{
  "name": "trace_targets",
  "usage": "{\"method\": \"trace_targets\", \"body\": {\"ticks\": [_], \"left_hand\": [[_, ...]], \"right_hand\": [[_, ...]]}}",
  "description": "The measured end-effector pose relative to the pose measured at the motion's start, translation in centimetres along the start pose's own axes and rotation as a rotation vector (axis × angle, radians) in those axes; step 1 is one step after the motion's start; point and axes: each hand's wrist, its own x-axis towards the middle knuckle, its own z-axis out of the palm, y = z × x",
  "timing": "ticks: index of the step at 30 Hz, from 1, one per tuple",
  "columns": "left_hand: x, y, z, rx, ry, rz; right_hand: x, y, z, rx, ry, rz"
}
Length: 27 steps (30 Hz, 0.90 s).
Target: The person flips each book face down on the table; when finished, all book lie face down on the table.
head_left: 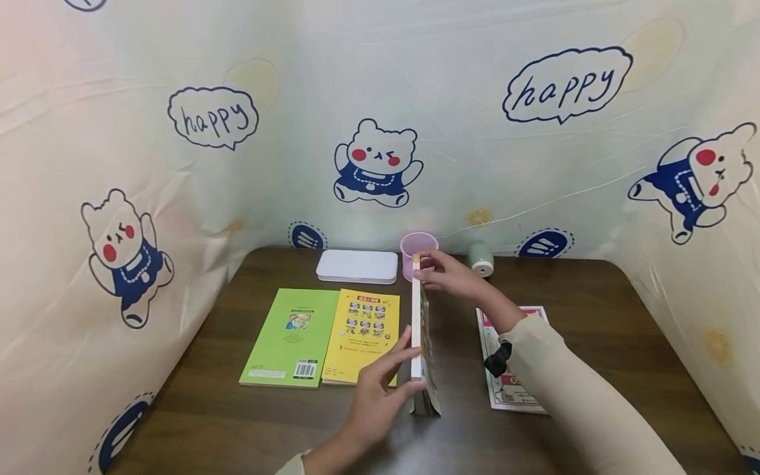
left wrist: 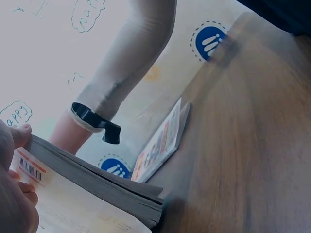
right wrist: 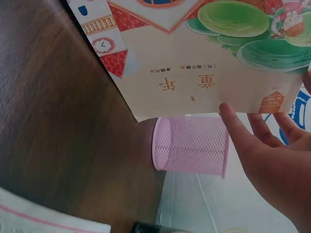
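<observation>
Head view shows me a book (head_left: 419, 336) standing on edge on the table (head_left: 570, 422), its long axis running away from me toward the pink cup (head_left: 415, 251). My left hand (head_left: 380, 389) presses the near end with fairly straight fingers on its left cover; my right hand (head_left: 454, 274) pinches the far top corner, thumb on the printed cover. Both hands touch it, so neither is nearer. Just left of my left fingers lie a yellow book (head_left: 363, 336) and a green book (head_left: 292, 338); right of the wrist lies a leaflet (head_left: 505, 389). Between these the wood is bare.
</observation>
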Motion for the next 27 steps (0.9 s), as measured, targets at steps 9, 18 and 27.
{"method": "trace_targets", "body": {"ticks": [9, 18, 27], "left_hand": [[-0.1, 0.3, -1.0, 0.03, 0.01, 0.046], [-0.3, -0.1, -1.1, 0.03, -0.024, 0.036], [-0.2, -1.1, -0.5, 0.019, -0.022, 0.097]], "right_hand": [[0.8, 0.0, 1.2, 0.059, 0.033, 0.019], [0.2, -0.3, 0.9, -0.029, 0.058, -0.028], [-0.6, 0.4, -0.3, -0.112, 0.066, -0.069]]}}
